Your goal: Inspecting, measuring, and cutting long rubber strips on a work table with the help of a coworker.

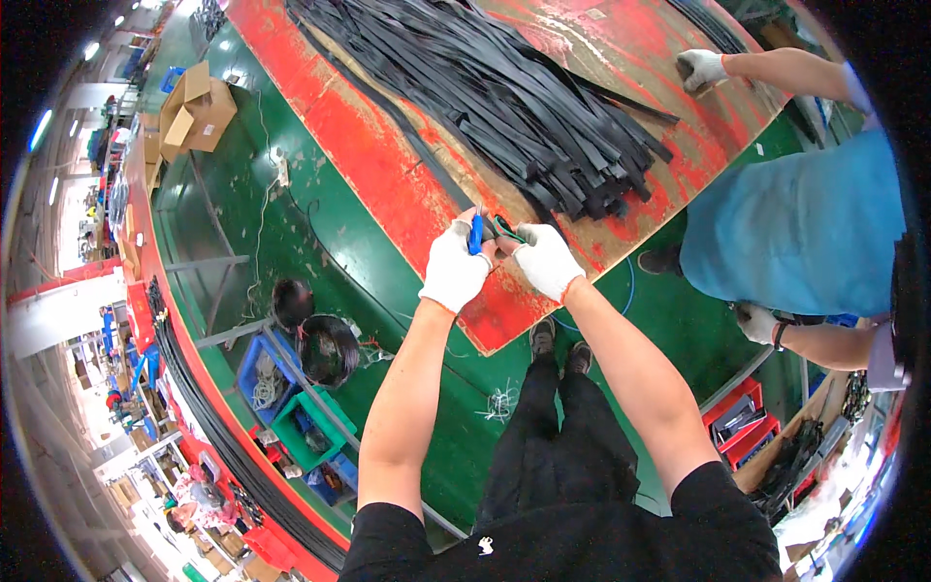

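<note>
My left hand [454, 270], in a white glove with bare fingertips, is closed round a small blue-handled tool [476, 235]; its exact kind is hard to make out. A long flat black strip [427, 155] runs along the red table and reaches my fingers. My right hand [549, 262], gloved the same way, pinches a dark piece with a green edge [503, 228], close beside the left fingertips. Both hands are over the near corner of the table. Just beyond them lies a thick bundle of black strips [524, 116], its cut ends toward me.
The worn red table [339, 136] slants away from me. On the right a co-worker in a blue apron [790, 223] rests a gloved hand [700, 70] on it. Crates [315, 427], black coils [327, 349] and a cardboard box [199, 112] are at left.
</note>
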